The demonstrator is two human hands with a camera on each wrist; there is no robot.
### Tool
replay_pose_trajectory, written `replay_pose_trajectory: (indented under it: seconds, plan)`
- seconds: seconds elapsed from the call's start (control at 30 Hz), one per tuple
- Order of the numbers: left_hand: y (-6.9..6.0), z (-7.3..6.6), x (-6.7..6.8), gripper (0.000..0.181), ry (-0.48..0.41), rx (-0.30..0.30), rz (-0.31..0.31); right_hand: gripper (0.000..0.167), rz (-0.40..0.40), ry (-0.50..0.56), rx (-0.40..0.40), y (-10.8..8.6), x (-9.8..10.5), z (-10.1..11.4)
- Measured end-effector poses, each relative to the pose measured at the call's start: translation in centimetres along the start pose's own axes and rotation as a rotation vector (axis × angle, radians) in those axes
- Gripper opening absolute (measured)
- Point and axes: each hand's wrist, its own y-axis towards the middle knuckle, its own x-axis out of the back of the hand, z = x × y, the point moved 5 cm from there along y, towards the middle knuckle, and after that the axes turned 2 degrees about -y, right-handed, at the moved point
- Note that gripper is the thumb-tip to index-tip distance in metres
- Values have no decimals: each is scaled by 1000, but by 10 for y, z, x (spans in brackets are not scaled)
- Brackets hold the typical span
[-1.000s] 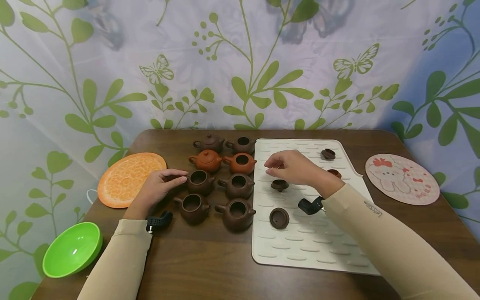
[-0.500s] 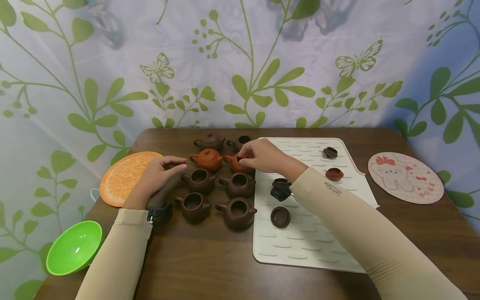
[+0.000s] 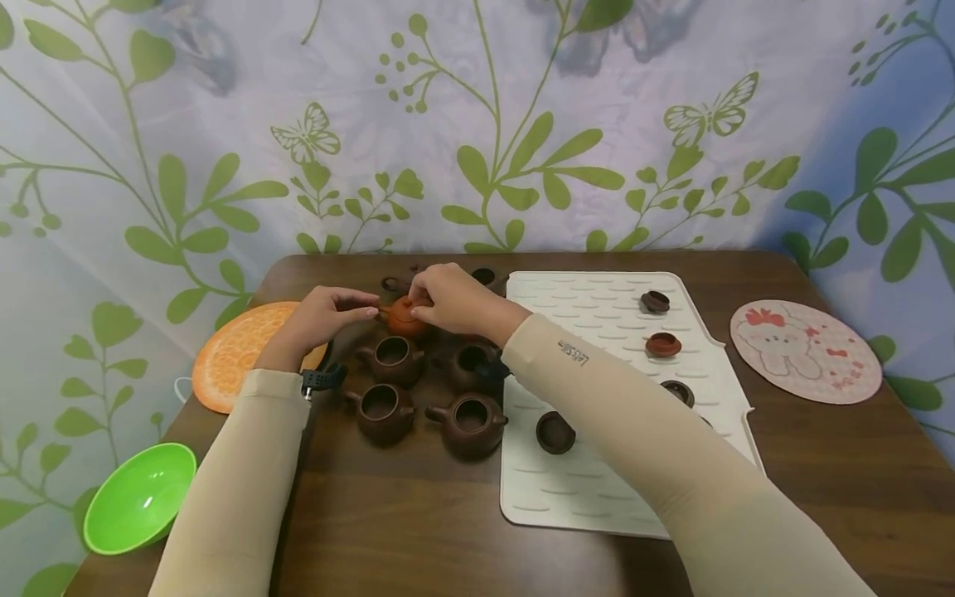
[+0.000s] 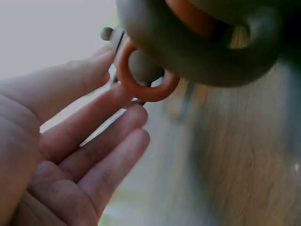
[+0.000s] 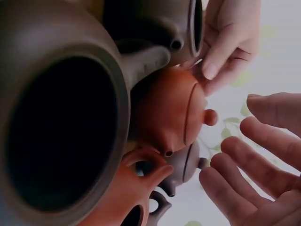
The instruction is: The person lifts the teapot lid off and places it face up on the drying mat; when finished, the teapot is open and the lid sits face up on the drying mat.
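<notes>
In the head view my left hand (image 3: 324,319) reaches to the handle side of the orange lidded teapot (image 3: 403,319). Its thumb and index fingertips lie at the ring handle (image 4: 149,92), the other fingers spread; a firm grip cannot be made out. My right hand (image 3: 458,298) is over the same teapot, fingertips around its lid knob (image 5: 210,117); the right wrist view shows them loosely bent and apart from the knob. Another orange teapot (image 5: 115,200), lidless, and a dark lidded teapot (image 5: 183,165) stand close by. The right forearm hides part of the group.
Several dark lidless teapots (image 3: 470,423) stand nearer on the wooden table (image 3: 388,514). Loose lids, including a reddish one (image 3: 662,344), lie on the white mat (image 3: 582,489). An orange-slice mat (image 3: 231,356), a green bowl (image 3: 142,497) and a rabbit mat (image 3: 806,352) lie around.
My right hand has moved left from above the white mat, across the lidless orange teapot, to the lidded one. My left hand has shifted slightly up and right to that teapot's handle.
</notes>
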Motion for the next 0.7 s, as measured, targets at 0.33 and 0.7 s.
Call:
replay_pose_trajectory:
  seconds: [0.33, 0.7]
  plan:
    - [7, 12, -4, 45, -164, 73, 29, 39, 88, -93, -80, 27, -6, -8]
    - [7, 15, -11, 41, -211, 60, -14, 40, 123, -98, -100, 34, -20, -7]
